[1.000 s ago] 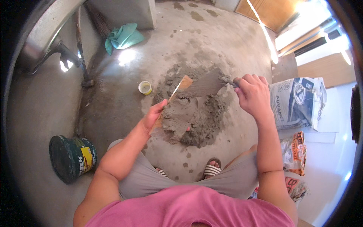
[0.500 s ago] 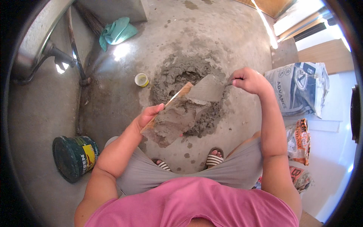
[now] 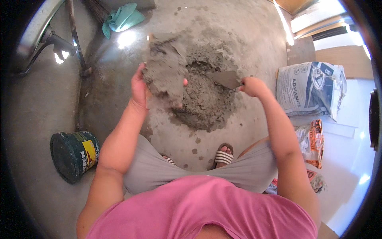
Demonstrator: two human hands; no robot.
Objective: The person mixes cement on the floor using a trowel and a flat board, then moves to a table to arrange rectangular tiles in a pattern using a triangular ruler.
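My left hand point(image 3: 139, 89) grips a wooden board point(image 3: 149, 96) from beneath, its fingertips showing at the far side. Wet grey mortar point(image 3: 165, 67) covers nearly all of the board's top, and the board is slightly smeared by motion. In my right hand point(image 3: 253, 86) is the handle of a trowel point(image 3: 227, 79), its flat blade pointing left over the mortar heap point(image 3: 209, 105). This heap lies on the concrete floor in front of me, with a hollow near its far side. The board hangs over the heap's left side.
A dark green bucket point(image 3: 71, 156) stands to my left. At the right are a large grey-and-blue bag point(image 3: 310, 89) and smaller crumpled bags point(image 3: 311, 141). Far left lie a teal cloth point(image 3: 124, 18) and a pipe point(image 3: 78, 44). My sandalled feet point(image 3: 224, 155) are just before the heap.
My left hand has carried the mortar-covered board left and away from me, turning it more lengthwise. The trowel has come off the board and now sits over the heap. The small yellow cup is now hidden.
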